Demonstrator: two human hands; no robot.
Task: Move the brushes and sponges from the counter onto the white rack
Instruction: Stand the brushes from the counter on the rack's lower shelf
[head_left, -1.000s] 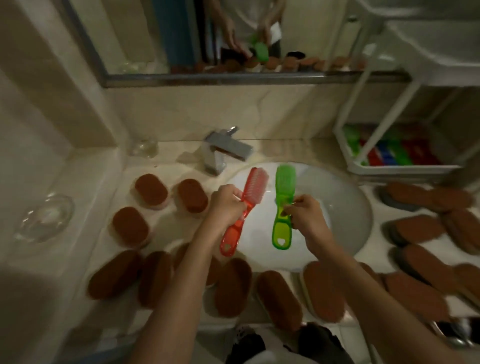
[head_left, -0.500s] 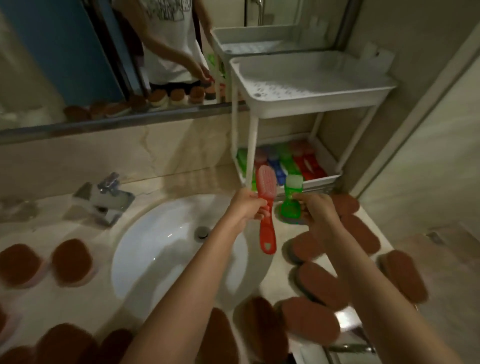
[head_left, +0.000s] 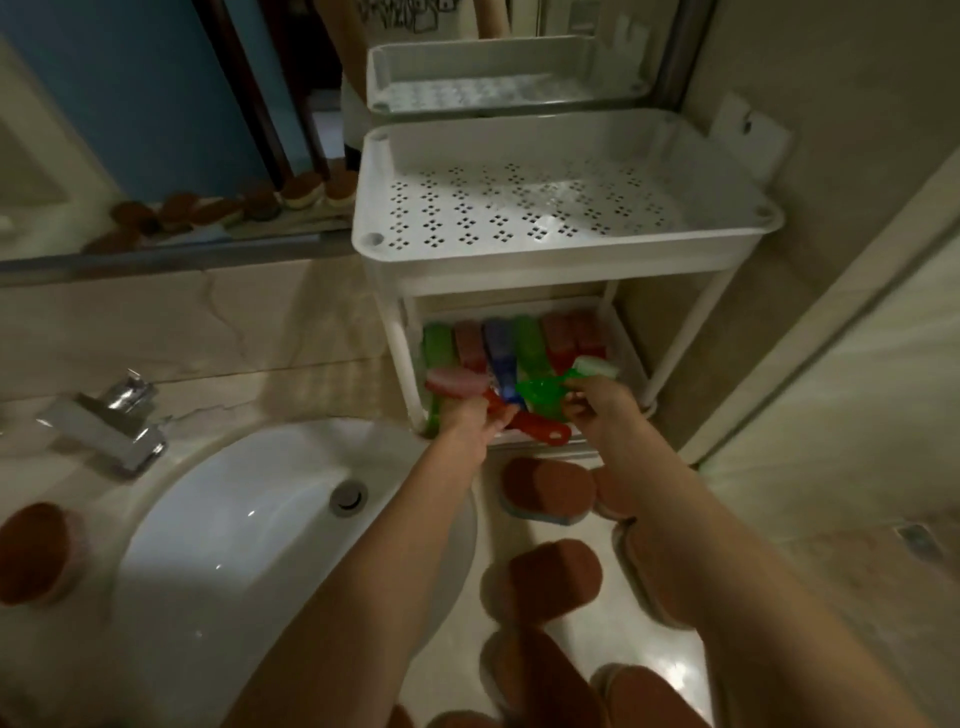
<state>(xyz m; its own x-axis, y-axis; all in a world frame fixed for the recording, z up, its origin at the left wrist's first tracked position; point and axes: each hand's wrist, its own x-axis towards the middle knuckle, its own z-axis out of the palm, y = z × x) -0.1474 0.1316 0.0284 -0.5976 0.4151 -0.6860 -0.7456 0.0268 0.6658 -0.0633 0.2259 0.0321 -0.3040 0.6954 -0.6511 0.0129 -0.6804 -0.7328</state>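
At frame centre, the left hand (head_left: 470, 418) grips a red brush (head_left: 498, 410), lying crosswise, head pointing left. The right hand (head_left: 597, 402) pinches a green brush (head_left: 558, 387), head toward upper right. Both are at the white rack (head_left: 519, 270)'s lower shelf, beside coloured brushes (head_left: 519, 348).

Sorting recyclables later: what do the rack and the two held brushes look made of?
Rack: likely moulded plastic, white, matte, with punched holes. Red brush and green brush: translucent, glossy coloured plastic, apparently; motion blur hides the bristles.
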